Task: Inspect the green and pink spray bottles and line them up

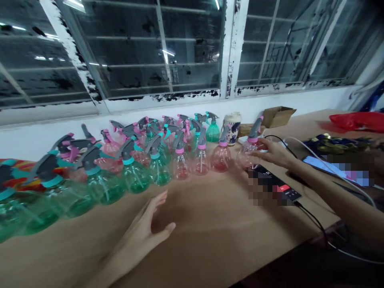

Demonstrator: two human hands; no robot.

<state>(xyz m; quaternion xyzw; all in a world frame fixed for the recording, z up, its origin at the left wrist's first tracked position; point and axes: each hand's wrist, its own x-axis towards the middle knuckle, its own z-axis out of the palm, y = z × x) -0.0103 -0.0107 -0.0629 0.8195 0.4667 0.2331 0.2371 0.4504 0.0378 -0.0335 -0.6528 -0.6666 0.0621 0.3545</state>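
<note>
My right hand (pixel 271 153) grips a clear pink spray bottle (pixel 246 155) with a grey and pink trigger head, at the right end of a row of bottles. Over the bare tabletop, my left hand (pixel 150 230) is open, thumb and fingers apart, with nothing in it. Nearest to it stands a green spray bottle (pixel 160 172) with a turquoise collar. More green bottles (pixel 105 190) line the left side, and pink ones (pixel 201 162) stand in the middle. Behind this front row, several further bottles crowd together and partly hide one another.
A phone (pixel 276 184) with a cable lies on the table (pixel 204 224) just below my right hand. Behind stand a patterned cup (pixel 232 128) and an open cardboard box (pixel 277 117). A second lit screen (pixel 336 170), white cables and a red plastic bag (pixel 357 121) are at right.
</note>
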